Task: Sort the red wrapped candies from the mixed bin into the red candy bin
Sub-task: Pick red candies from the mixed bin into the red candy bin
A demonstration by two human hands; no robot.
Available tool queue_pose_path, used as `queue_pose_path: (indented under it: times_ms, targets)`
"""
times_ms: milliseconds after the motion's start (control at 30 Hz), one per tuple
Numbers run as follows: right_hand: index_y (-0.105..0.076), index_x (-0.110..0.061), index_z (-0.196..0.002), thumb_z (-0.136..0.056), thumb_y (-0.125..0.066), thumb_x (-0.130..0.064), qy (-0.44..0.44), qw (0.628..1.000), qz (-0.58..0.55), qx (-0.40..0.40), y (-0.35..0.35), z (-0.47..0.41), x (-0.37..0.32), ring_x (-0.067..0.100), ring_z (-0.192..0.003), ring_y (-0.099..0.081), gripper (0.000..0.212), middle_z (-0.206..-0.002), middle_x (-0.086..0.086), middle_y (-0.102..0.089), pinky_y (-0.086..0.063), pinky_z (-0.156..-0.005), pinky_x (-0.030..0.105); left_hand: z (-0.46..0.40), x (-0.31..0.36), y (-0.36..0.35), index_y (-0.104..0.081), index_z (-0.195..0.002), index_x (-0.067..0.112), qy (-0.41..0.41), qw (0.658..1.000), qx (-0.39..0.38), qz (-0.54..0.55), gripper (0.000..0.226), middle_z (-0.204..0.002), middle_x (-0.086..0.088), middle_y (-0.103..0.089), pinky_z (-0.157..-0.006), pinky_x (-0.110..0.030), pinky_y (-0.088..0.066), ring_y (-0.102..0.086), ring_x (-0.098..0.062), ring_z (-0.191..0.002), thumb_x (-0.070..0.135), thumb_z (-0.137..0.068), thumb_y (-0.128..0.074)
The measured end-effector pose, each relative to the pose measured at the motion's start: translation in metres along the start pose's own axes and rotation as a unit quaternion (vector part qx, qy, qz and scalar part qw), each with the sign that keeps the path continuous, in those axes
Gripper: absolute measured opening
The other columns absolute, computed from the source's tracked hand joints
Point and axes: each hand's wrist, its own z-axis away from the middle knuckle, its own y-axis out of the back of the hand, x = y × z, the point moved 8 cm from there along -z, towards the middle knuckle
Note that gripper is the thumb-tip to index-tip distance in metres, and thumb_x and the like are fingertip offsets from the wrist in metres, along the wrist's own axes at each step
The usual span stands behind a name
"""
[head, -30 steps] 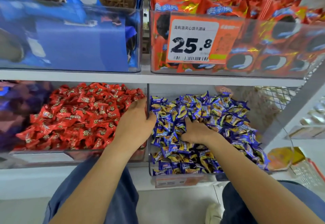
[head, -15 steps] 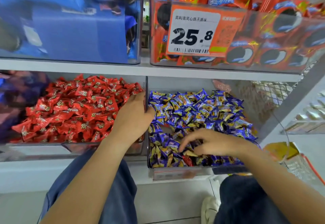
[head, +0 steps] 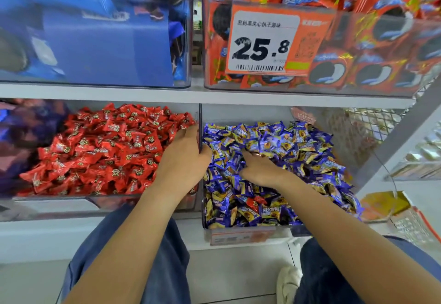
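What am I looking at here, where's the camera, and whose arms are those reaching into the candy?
There is no machine: a person wears a camera on the head, so you look forward and down along their own two bare arms at a shop shelf. On the lower shelf, the red candy bin on the left holds red wrapped candies, and the mixed bin on the right holds mostly blue and yellow ones. One red candy shows near its front. The left hand rests at the divider between the bins; what it holds, if anything, is hidden. The right hand digs into the blue pile, fingers buried. Above are biscuit packs and a price tag reading 25.8.
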Motion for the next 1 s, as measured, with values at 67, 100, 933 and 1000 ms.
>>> queue_pose_path:
  times_ms: [67,100,933,1000]
  targets:
    - [-0.014,-0.015,-0.151,-0.09,-0.051,-0.012,0.023,0.992,-0.126,-0.021,-0.006,0.005,-0.023,0.028,-0.124,-0.045,0.072,-0.146,0.013,-0.036,-0.04,-0.096,0.035,-0.001,0.0,0.0,-0.032,-0.147,0.02,0.003,1.0,-0.003,-0.001,0.055,-0.145,-0.008,-0.04,-0.098,-0.034,-0.04,-0.047,-0.028,-0.124,0.027,-0.095,-0.049]
    - [-0.021,-0.014,-0.15,-0.086,-0.053,-0.006,0.034,0.981,-0.185,-0.04,-0.009,0.009,-0.031,0.024,-0.114,-0.051,0.071,-0.133,0.013,-0.048,-0.042,-0.093,0.035,-0.002,0.0,0.0,-0.031,-0.147,0.019,0.007,1.0,-0.004,-0.002,0.056,-0.146,-0.009,-0.039,-0.099,-0.035,-0.039,-0.046,-0.029,-0.126,0.027,-0.095,-0.049]
    - [-0.024,-0.035,-0.148,-0.078,-0.074,-0.02,0.146,0.984,0.037,-0.091,-0.003,0.059,0.011,0.003,-0.12,-0.046,0.087,-0.149,-0.009,-0.03,-0.035,-0.101,0.025,-0.002,-0.001,-0.002,-0.035,-0.145,0.017,0.018,1.0,-0.003,-0.003,0.053,-0.142,-0.01,-0.043,-0.096,-0.037,-0.041,-0.048,-0.03,-0.121,0.024,-0.095,-0.05]
    - [-0.005,-0.036,-0.151,-0.075,-0.076,-0.02,0.151,0.973,0.138,-0.109,-0.02,0.048,0.003,0.016,-0.137,-0.029,0.106,-0.158,-0.003,-0.012,-0.031,-0.11,0.032,-0.002,-0.002,-0.002,-0.035,-0.145,0.018,0.015,1.0,-0.002,0.002,0.053,-0.141,-0.01,-0.043,-0.095,-0.036,-0.041,-0.049,-0.028,-0.121,0.024,-0.095,-0.049]
